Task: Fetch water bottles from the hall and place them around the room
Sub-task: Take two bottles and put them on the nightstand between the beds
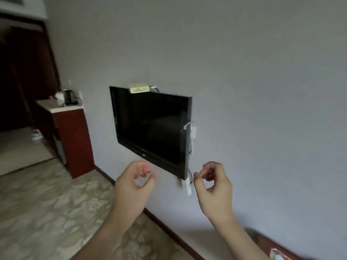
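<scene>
No water bottle shows in the head view. My left hand (134, 182) is raised in front of me, below the wall television, with its fingers loosely curled and nothing in it. My right hand (214, 182) hangs level with it, a short way to the right, also loosely curled and holding nothing. Both forearms reach up from the bottom of the frame.
A black television (150, 126) hangs on the grey wall with a small box (138, 88) on top and white cables at its right side. At the left stands a red-brown cabinet (75, 139) with a kettle (68, 97) on its white top. Patterned floor (47, 203) leads to a dark doorway (16, 81).
</scene>
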Available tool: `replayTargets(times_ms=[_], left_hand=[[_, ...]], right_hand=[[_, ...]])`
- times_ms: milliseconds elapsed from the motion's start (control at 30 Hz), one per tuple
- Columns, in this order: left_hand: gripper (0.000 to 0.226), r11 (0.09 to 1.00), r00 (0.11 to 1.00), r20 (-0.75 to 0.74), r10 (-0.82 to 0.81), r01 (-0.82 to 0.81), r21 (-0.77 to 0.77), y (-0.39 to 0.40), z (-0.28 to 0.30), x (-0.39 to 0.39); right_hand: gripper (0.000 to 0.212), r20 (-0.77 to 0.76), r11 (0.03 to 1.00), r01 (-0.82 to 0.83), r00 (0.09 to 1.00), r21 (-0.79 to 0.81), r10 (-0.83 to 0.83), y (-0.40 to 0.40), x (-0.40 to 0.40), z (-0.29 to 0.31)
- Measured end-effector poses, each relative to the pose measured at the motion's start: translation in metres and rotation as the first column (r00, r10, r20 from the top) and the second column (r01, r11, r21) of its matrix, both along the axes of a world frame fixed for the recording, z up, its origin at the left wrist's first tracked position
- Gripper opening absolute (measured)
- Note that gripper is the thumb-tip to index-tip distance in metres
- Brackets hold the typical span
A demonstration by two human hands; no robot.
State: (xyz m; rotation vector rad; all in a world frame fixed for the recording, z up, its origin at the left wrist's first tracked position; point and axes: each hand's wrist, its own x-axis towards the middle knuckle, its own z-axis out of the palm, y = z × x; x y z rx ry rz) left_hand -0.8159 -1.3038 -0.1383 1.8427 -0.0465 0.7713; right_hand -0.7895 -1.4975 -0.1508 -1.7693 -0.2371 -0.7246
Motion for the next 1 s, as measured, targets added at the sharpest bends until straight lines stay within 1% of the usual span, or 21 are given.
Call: replayTargets(times_ms=[100, 200, 300, 400, 500, 633, 733, 867, 1000], left_hand=[[0.018, 0.989, 0.989, 0.006, 0.150, -0.150, -0.009, 0.093, 0.012, -0.021], [0.020, 0.954, 0.953, 0.046, 0.299, -0.300, 0.000, 0.182, 0.025, -0.046], [0.019, 0.911, 0.908, 0.072, 0.412, -0.413, 0.001, 0.262, 0.036, -0.068], [0.017, 0.871, 0.868, 0.087, 0.490, -0.491, -0.006, 0.332, 0.042, -0.083], [0.018, 0.840, 0.837, 0.080, 0.542, -0.542, -0.020, 0.391, 0.040, -0.093], [0.021, 0.808, 0.805, 0.076, 0.588, -0.590, -0.004, 0.445, 0.035, -0.092], [0.015, 0.798, 0.797, 0.062, 0.601, -0.602, -0.006, 0.485, 0.029, -0.078], [0.013, 0.781, 0.781, 0.034, 0.624, -0.624, 0.007, 0.541, 0.015, -0.038], [0.013, 0.765, 0.766, 0.015, 0.643, -0.643, 0.040, 0.601, 0.011, 0.028]], right_hand=[[0.020, 0.012, 0.983, -0.175, 0.984, -0.058, 0.176, 0.095, 0.012, 0.014], [0.026, 0.032, 0.943, -0.316, 0.947, -0.107, 0.320, 0.195, 0.018, 0.028], [0.030, 0.027, 0.893, -0.432, 0.899, -0.125, 0.438, 0.286, 0.017, 0.040], [0.027, 0.019, 0.847, -0.520, 0.851, -0.112, 0.525, 0.365, 0.020, 0.045], [0.025, 0.013, 0.808, -0.578, 0.812, -0.111, 0.583, 0.429, 0.022, 0.044], [0.022, 0.000, 0.762, -0.635, 0.768, -0.126, 0.641, 0.495, 0.036, 0.039], [0.021, 0.031, 0.745, -0.651, 0.749, -0.144, 0.661, 0.539, 0.058, 0.034], [0.028, 0.046, 0.720, -0.678, 0.723, -0.148, 0.690, 0.602, 0.103, 0.020], [0.027, 0.046, 0.698, -0.708, 0.698, -0.104, 0.715, 0.669, 0.169, 0.009]])
